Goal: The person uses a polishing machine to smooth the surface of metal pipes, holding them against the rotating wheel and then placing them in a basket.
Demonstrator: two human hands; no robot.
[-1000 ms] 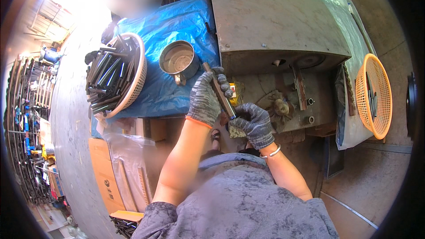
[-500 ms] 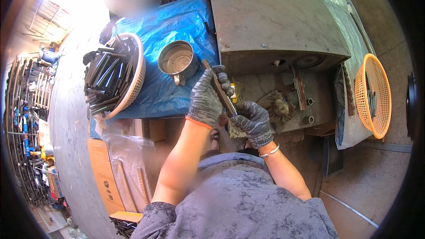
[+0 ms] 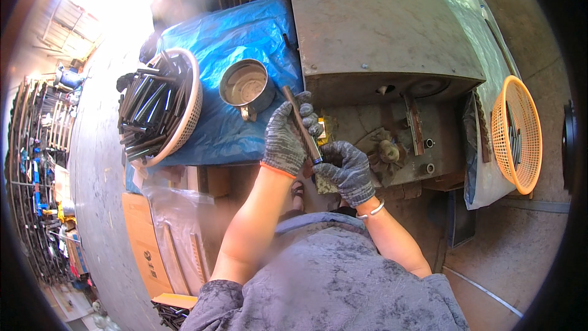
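My left hand [image 3: 286,141], in a grey knit glove with an orange cuff, is closed around a slim metal tube [image 3: 298,119]. The tube slants from upper left to lower right, brownish along most of its length and darker and shinier at its lower end. Gloved in grey as well, my right hand [image 3: 346,173] is curled at that lower end, with thumb and fingers pinched about the tip. Whether a small part sits between those fingertips cannot be made out. Just left of the tube's top stands a metal mug [image 3: 245,83] on a blue plastic sheet [image 3: 214,30].
A pale basket [image 3: 195,101] piled with dark tubes [image 3: 150,104] stands left. Ahead right is a metal-housed machine [image 3: 386,18], with a rag-like bundle [image 3: 387,150] and a metal bar [image 3: 414,124] below its front. An orange basket [image 3: 535,141] holds several tubes. Cardboard [image 3: 146,239] leans lower left.
The tube has tipped slightly more upright in my left hand, and its lower end shows more. My right hand has shifted a little left and down.
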